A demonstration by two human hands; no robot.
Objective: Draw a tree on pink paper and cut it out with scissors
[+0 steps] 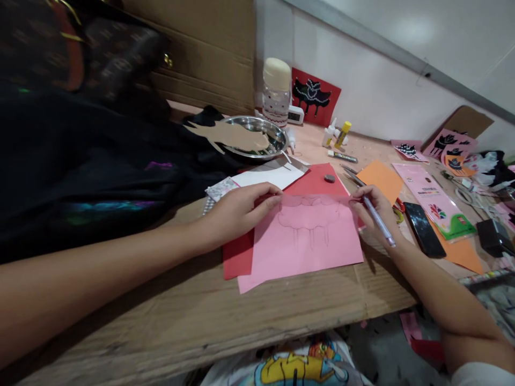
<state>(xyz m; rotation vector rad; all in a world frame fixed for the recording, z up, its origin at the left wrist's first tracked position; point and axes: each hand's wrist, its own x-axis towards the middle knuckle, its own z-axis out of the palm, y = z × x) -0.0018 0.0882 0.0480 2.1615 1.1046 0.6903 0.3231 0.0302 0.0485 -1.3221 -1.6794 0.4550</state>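
Observation:
A sheet of pink paper (306,262) lies before me over red paper (238,260), with its far edge lifted a little. Drawn on it in thin lines is a cloud-like outline with several narrow strips hanging below. My left hand (241,212) pinches the sheet's upper left edge between thumb and fingers. At the upper right edge, my right hand (374,212) is closed, its fingertips on the paper. A pale purple pen (379,222) is held in that hand, pointing back toward my wrist. Just beyond the sheet rests a dark grey eraser (329,178).
Scissors (354,176), orange paper (380,181) and a phone (424,229) lie to the right. Behind stand a metal plate (277,153) with a tan cutout (237,136), a bottle (276,91) and a glue stick (343,134). Dark cloth (100,177) covers the left side.

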